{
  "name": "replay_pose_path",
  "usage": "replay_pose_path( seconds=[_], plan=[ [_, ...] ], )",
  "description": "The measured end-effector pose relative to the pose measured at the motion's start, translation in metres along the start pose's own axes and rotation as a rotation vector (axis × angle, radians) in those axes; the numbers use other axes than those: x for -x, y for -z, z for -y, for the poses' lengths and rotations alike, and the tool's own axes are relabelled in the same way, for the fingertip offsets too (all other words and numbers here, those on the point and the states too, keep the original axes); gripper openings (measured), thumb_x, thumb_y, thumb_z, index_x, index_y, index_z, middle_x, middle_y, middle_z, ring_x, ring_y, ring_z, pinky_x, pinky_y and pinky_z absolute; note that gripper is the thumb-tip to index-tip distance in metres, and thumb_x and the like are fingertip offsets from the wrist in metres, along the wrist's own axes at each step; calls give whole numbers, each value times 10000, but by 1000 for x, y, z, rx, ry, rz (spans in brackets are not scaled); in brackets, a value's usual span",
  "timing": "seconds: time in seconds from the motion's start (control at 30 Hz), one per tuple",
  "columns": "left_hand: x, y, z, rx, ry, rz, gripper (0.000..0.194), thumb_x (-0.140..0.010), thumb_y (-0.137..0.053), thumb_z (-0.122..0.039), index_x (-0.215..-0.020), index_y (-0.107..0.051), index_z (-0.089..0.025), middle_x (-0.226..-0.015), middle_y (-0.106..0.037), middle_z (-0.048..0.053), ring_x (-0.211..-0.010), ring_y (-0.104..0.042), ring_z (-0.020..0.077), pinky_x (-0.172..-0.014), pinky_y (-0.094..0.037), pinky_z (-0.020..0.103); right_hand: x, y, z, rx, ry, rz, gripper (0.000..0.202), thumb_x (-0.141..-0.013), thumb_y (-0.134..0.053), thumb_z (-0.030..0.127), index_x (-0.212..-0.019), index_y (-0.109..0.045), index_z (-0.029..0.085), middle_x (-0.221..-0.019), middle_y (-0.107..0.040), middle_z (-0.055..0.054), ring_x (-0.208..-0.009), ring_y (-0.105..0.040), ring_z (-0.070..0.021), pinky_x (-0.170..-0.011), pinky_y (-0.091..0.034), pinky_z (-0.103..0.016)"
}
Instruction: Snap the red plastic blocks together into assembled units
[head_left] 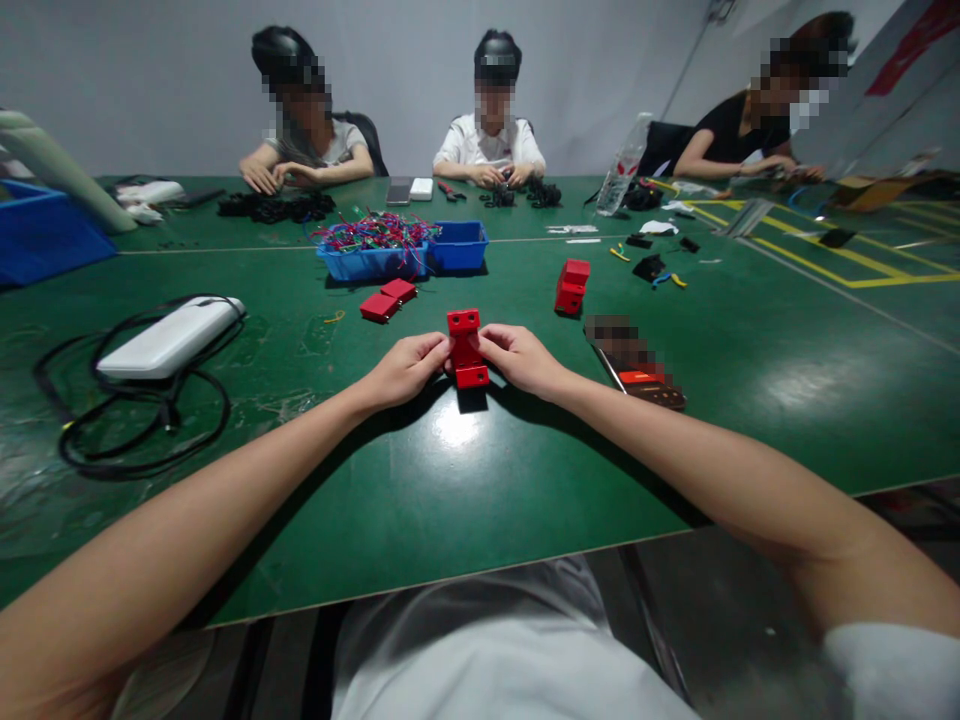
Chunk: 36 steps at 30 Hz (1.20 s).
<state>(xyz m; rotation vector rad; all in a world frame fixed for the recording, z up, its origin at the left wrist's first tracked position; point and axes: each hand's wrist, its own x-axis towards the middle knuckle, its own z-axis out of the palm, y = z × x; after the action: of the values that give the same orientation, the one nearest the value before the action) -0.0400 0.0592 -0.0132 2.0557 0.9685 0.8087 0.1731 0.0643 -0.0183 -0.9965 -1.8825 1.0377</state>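
Between my two hands, just above the green table, is a red block-shaped part (464, 322) with small dark holes and a recessed middle. My left hand (411, 368) grips its left side with thumb and fingers. On the opposite side, my right hand (525, 360) pinches it, the thumb lying on its front. Both hands are closed on it, and my fingers behind the part are hidden. Another red block (572, 287) stands to the right, farther back. Two flat red pieces (388, 300) lie to the left, touching each other.
Behind my hands are a blue bin of coloured wires (349, 264) and a smaller blue bin (469, 254). A white power bank (172, 338) with a black cable lies left, a phone (634, 365) right. Three people sit across the table (465, 510); a water bottle (622, 170) leans.
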Motion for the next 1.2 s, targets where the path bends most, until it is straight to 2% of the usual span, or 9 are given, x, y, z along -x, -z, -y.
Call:
replay_pose_path(
  seconds=[0.27,0.4,0.5,0.57,0.63,0.73,0.93,1.1,1.2],
  plan=[
    [0,-2,-2,-93,-37,-40,389,-928,-478,-503,-999,-663,-168,-963,-725,54,-920,-658,224,-832,-497,323,-2,-1,-5,-75,3,15,349,-808,-673,524,-849,-632,180,-835,-684,-33,-807,-621,-184,-788,-495,-331],
    [2,-3,-3,-141,-15,-104,373,-920,-505,-510,-971,-652,-171,-913,-719,53,-844,-656,209,-770,-500,314,-2,-1,-6,-153,10,17,296,-786,-717,447,-862,-624,177,-844,-680,-24,-785,-618,-165,-785,-492,-321],
    [2,-5,-1,-135,-1,-211,398,-875,-593,-520,-1075,-576,-176,-907,-684,49,-762,-627,178,-695,-494,295,-1,1,-4,-187,35,56,244,-821,-691,390,-922,-638,175,-879,-690,-25,-784,-628,-158,-789,-499,-320],
    [2,-6,1,-91,-18,-270,536,-829,-666,-497,-1228,-473,-194,-995,-655,58,-750,-615,157,-646,-488,269,0,2,-3,-203,53,93,247,-839,-678,369,-992,-652,177,-913,-701,-28,-799,-641,-158,-794,-504,-318],
    [2,-6,0,-61,-53,-285,665,-814,-695,-461,-1345,-372,-223,-1099,-615,77,-771,-609,142,-606,-476,237,0,2,-1,-211,60,116,272,-845,-678,370,-1037,-664,178,-933,-713,-30,-814,-655,-162,-793,-509,-314],
    [4,-6,-5,-86,-108,-258,664,-857,-652,-414,-1417,-344,-232,-1199,-581,99,-893,-615,158,-666,-504,240,1,2,1,-219,52,133,299,-851,-680,394,-1061,-683,182,-950,-729,-34,-829,-671,-171,-793,-517,-313],
    [6,-2,-6,-187,-172,-272,484,-904,-566,-367,-1351,-513,-188,-1299,-607,117,-1178,-588,239,-1044,-460,397,1,0,1,-235,21,147,321,-851,-668,429,-1056,-718,187,-974,-751,-39,-874,-676,-179,-839,-522,-336],
    [2,-2,2,-183,-85,-304,444,-864,-560,-344,-1259,-593,-144,-1286,-648,131,-1183,-608,264,-1056,-464,437,-1,0,-3,-152,-20,104,401,-906,-558,531,-922,-717,163,-853,-723,-30,-785,-646,-160,-777,-510,-306],
    [2,-4,1,-144,-16,-331,446,-877,-556,-385,-1243,-607,-135,-1274,-664,133,-1146,-627,266,-1003,-496,417,-1,0,-1,-167,-14,97,456,-923,-508,577,-1001,-698,169,-891,-716,-40,-805,-652,-167,-797,-518,-317]
  ],
)
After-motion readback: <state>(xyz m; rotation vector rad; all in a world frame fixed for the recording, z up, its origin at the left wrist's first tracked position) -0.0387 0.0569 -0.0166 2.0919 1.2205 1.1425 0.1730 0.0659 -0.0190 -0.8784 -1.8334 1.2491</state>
